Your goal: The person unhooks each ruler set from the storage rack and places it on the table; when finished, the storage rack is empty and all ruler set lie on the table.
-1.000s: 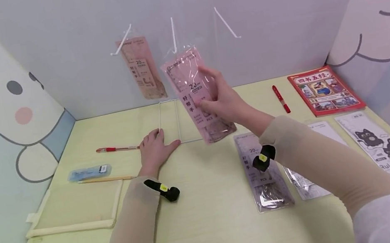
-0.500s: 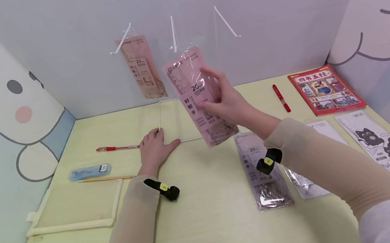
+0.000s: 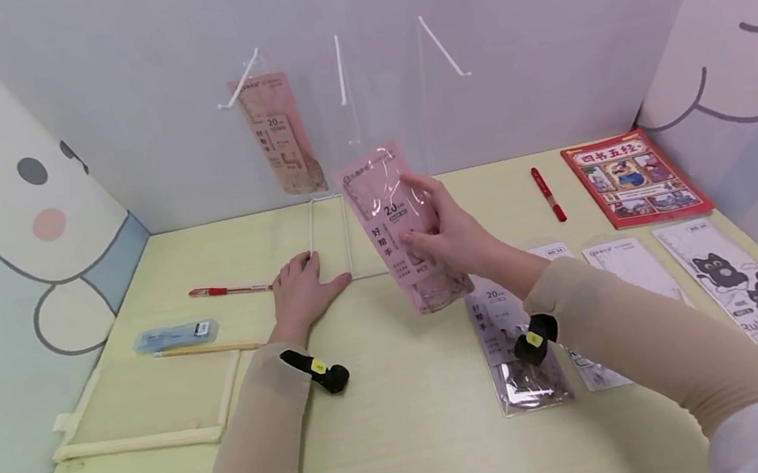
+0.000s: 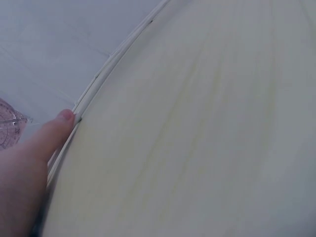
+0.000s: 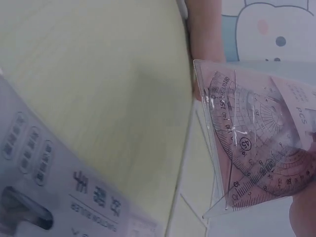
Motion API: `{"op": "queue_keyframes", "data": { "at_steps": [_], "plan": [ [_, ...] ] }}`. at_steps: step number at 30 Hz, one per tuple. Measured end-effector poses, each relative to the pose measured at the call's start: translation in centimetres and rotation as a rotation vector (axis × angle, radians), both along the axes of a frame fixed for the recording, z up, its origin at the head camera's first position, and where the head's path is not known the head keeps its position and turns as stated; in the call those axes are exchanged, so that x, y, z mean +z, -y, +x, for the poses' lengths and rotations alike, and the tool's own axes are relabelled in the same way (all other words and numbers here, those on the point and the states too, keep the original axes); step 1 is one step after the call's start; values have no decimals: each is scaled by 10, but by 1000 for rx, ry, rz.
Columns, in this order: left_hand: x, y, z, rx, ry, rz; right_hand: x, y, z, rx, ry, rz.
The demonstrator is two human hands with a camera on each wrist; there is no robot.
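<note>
The right hand (image 3: 459, 239) pinches a tilted pink ruler-set packet (image 3: 385, 227) above the worktop (image 3: 386, 431), below the middle white hook (image 3: 340, 70). Well apart to the left, the left hand (image 3: 301, 295) rests against the white wire base (image 3: 348, 241); a similar packet (image 3: 280, 141) hangs from the left hook (image 3: 243, 81).

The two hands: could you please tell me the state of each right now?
Left hand: open, resting on the white wire frame.
Right hand: closed, holding a pink packet.
</note>
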State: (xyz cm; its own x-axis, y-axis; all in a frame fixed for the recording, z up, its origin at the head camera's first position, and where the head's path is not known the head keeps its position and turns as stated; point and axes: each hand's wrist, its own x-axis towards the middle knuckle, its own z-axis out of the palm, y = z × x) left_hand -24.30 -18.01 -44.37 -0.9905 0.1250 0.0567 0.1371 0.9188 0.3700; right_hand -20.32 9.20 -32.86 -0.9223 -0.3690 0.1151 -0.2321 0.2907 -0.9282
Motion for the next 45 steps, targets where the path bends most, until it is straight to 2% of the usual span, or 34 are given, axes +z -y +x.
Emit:
{"op": "queue_keyframes", "data": {
  "at_steps": [8,17,22,28,34,40,45],
  "plan": [
    [-2,1,1,0,-6,4,-30,-3,5,46,71,31],
    [-2,1,-1,1,-2,5,-49,-7,13,82,160,71],
    [-2,1,-1,4,1,11,-52,-14,21,84,196,194],
    [-2,1,0,0,-4,14,-60,-25,30,119,104,378],
    [0,0,1,0,-7,7,-67,-28,37,94,22,478],
    [-1,0,0,0,-2,-3,-70,-28,45,136,-103,580],
    [-1,0,0,1,3,0,-74,-26,54,164,-117,678]
  ]
}}
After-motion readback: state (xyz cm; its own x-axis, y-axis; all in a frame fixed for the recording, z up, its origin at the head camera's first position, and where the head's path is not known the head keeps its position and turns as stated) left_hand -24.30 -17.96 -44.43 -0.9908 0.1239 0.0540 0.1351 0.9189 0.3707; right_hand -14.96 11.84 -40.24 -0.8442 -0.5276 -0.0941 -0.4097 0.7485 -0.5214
